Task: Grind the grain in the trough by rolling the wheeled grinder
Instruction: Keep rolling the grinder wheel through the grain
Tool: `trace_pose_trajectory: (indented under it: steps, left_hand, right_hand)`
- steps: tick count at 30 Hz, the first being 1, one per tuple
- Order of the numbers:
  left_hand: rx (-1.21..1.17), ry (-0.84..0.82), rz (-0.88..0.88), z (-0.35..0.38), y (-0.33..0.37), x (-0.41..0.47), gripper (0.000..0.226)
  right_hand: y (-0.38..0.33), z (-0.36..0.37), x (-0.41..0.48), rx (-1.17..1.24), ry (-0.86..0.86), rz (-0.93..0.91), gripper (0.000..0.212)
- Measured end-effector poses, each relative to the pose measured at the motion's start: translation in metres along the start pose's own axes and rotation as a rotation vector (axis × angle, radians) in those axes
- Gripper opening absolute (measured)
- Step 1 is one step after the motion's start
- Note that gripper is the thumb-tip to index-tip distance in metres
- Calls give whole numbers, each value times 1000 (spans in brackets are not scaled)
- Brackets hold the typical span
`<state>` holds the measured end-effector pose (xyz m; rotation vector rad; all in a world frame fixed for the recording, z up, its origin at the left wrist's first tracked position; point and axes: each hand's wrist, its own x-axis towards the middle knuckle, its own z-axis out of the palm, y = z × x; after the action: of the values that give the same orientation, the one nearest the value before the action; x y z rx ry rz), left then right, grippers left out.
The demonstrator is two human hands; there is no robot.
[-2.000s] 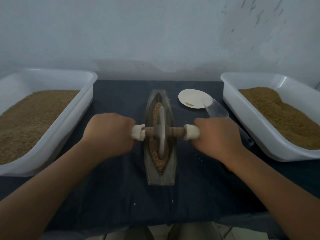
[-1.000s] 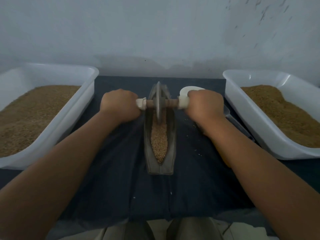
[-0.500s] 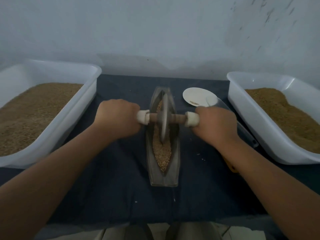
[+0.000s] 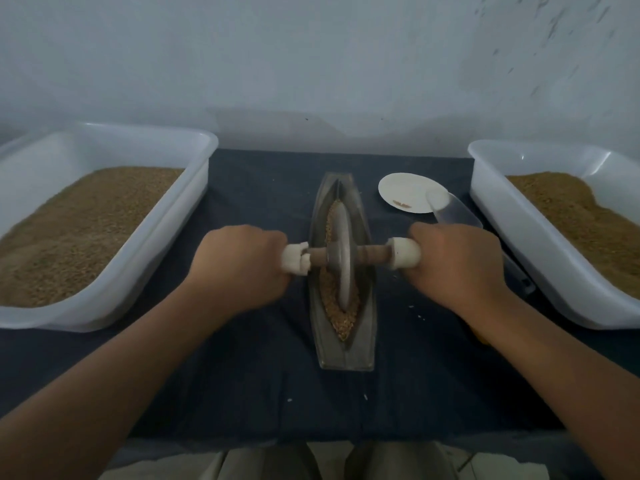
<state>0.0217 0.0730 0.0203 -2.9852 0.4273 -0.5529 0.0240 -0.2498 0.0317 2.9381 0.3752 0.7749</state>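
1. At the centre of the dark cloth (image 4: 242, 375), left hand (image 4: 239, 268) fisted tight round the left white-wrapped handle (image 4: 294, 259), knuckles up.
2. Right hand (image 4: 457, 265) clamped the same way on the right white-wrapped handle (image 4: 405, 256).
3. Between the fists, wheeled grinder (image 4: 341, 258): wooden axle level, metal disc upright on edge, about mid-length in the trough (image 4: 346, 355).
4. Trough narrow and boat-shaped, lengthwise away from the person; grain (image 4: 341, 320) along its groove, beside the disc and at the near tip.
5. Just right of the far end, small white plate (image 4: 405, 192) with a few grains; clear scoop (image 4: 453, 213) overlapping its right edge.
6. Outward on each side, left white tub (image 4: 149, 271) and right white tub (image 4: 519, 237), both holding brown grain.
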Motion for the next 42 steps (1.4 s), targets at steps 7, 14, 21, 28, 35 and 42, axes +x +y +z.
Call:
trace_pose_trajectory:
  steps: [7,14,21,28,35,42]
  left_hand:
    - [-25,-76,-82,7,-3,87,31]
    - [-5,-24,3,2,-1,37,32]
    - [-31,-57,-12,5,-3,34,33]
    - [-104,-166,-139,3,-2,97,34]
    - [-30,-49,23,-11,1,6,29]
    - [-34,-77,-79,3,-1,61,34]
  right_hand:
    - [1,36,67,-12,-38,141,27]
    - [-1,5,16,2,7,15,37]
    - [-1,7,16,4,-29,25,35]
    - [-5,24,82,10,-61,126,16]
    - [1,-8,-3,75,-25,-28,33]
    - [1,27,44,-4,3,89,35]
